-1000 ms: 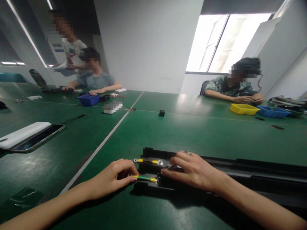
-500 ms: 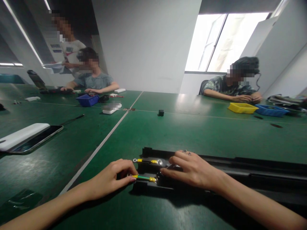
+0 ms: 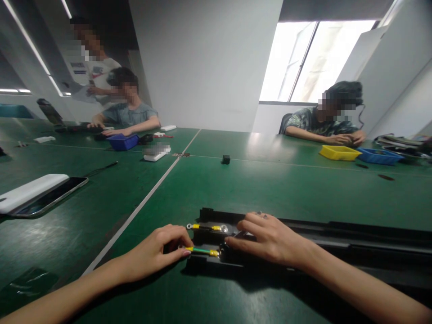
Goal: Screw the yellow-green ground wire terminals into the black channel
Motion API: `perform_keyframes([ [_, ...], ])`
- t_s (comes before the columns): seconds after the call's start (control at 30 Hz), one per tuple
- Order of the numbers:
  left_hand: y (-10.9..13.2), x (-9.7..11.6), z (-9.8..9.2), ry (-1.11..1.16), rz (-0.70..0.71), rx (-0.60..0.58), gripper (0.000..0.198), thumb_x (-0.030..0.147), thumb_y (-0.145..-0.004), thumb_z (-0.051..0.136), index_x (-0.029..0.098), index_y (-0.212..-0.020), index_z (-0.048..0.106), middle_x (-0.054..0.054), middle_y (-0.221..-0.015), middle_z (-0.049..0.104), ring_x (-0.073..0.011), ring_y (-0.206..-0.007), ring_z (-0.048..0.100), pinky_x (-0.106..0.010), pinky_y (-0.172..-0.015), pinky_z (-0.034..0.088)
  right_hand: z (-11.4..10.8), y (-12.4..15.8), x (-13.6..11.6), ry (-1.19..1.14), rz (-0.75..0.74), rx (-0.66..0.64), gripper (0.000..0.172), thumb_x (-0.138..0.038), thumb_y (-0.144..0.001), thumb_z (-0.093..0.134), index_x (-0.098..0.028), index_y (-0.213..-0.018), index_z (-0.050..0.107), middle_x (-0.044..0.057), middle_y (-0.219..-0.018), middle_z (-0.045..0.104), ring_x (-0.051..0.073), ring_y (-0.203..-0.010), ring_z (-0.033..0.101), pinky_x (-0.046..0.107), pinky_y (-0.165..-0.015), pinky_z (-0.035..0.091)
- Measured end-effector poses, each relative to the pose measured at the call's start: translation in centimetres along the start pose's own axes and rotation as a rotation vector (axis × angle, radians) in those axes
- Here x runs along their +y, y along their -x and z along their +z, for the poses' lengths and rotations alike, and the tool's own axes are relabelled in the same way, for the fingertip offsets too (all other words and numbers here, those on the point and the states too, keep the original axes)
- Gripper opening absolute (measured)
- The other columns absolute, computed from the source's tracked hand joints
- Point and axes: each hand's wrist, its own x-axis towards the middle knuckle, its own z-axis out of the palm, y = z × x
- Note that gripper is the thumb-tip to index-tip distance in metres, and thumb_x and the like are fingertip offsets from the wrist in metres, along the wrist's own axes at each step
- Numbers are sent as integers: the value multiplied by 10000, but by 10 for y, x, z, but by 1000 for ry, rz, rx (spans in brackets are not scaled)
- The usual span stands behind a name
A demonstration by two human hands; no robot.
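Note:
My left hand (image 3: 170, 245) pinches the outer end of a short green wire (image 3: 201, 250) with yellow sleeves and ring terminals. The wire's other end reaches into the end of a long black channel-shaped piece (image 3: 324, 231) lying on the table. Beside it, farther from me, lies a second short wire (image 3: 205, 227) with yellow sleeves, one ring sticking out past the channel's end. Over the channel, my right hand (image 3: 266, 236) curls with its fingertips near the green wire's inner end. A dark, shiny bit shows under those fingers; what it is I cannot make out.
A white box (image 3: 37, 189) and a phone (image 3: 57, 198) lie on the green table at left. Farther off are a small black block (image 3: 226, 159), a blue bin (image 3: 123, 141), a yellow bin (image 3: 339, 152) and a light-blue bin (image 3: 380, 155). Several people are across the table.
Both my hands and the wires stay almost where they were. Across the table, the seated person at left has shifted their arms slightly.

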Motion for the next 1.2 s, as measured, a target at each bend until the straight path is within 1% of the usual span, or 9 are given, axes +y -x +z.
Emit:
perform_keyframes([
  [0.17, 0, 1, 0, 0, 3, 2, 119, 273, -929, 563, 179, -906, 633, 1, -860, 620, -155, -756, 557, -240, -693, 403, -2, -1, 0, 3, 11, -6, 378, -160, -1024, 294, -172, -1074, 668, 95, -788, 614, 175, -670, 495, 283, -546, 338],
  [0.37, -1, -1, 1, 8, 11, 2, 112, 266, -928, 564, 180, -907, 632, 4, -850, 616, -149, -741, 552, -231, -677, 404, -2, 0, 0, 10, 4, -12, 357, -156, -1019, 305, -171, -1091, 655, 90, -788, 608, 172, -685, 494, 278, -554, 352],
  [0.6, -1, 1, 0, 0, 13, 6, 111, 260, -923, 562, 180, -899, 635, 1, -856, 621, -151, -751, 557, -234, -689, 408, -2, -1, 0, 7, -4, 8, 369, -140, -1017, 296, -162, -1075, 660, 95, -789, 611, 174, -671, 490, 279, -549, 339],
  [0.8, 0, 5, -1, 6, 5, 3, 113, 255, -918, 559, 177, -896, 638, -5, -857, 628, -155, -750, 561, -235, -683, 415, -2, -1, 0, 17, 4, -7, 347, -144, -1014, 317, -169, -1083, 656, 88, -791, 607, 171, -681, 489, 276, -546, 329],
  [1.2, -1, 4, -1, 6, 6, 11, 95, 239, -919, 566, 179, -901, 637, -3, -862, 625, -154, -757, 559, -235, -688, 413, -1, 0, 0, 20, -2, -5, 344, -149, -1014, 321, -174, -1084, 657, 87, -784, 615, 169, -663, 486, 273, -538, 322],
])
